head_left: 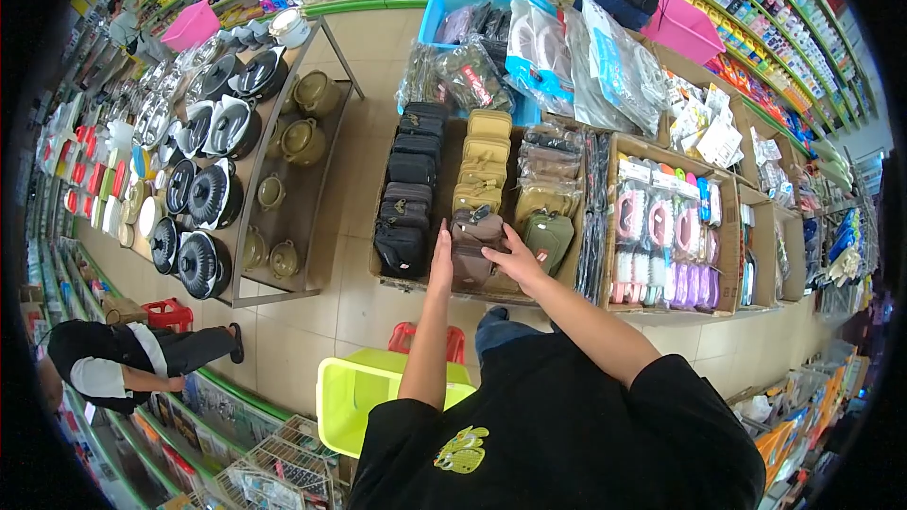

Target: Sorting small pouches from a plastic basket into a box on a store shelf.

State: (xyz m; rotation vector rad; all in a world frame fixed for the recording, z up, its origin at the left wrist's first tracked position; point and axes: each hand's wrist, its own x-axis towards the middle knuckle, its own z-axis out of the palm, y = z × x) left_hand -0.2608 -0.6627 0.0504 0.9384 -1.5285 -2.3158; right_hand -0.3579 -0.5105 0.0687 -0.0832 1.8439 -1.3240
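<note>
Brown pouch [472, 244] in the cardboard display box [586, 297], front of the tan row | I see left hand [441, 263] and right hand [515, 260] spread, flanking it | I'd lift it straight, sparing neighbours

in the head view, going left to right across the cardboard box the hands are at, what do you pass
black pouches → left hand → brown pouch → right hand → green pouch → black strip packs

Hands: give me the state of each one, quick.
Left hand: open, flat against the left side of the brown pouch.
Right hand: open, fingers on the pouch's right side.
</note>
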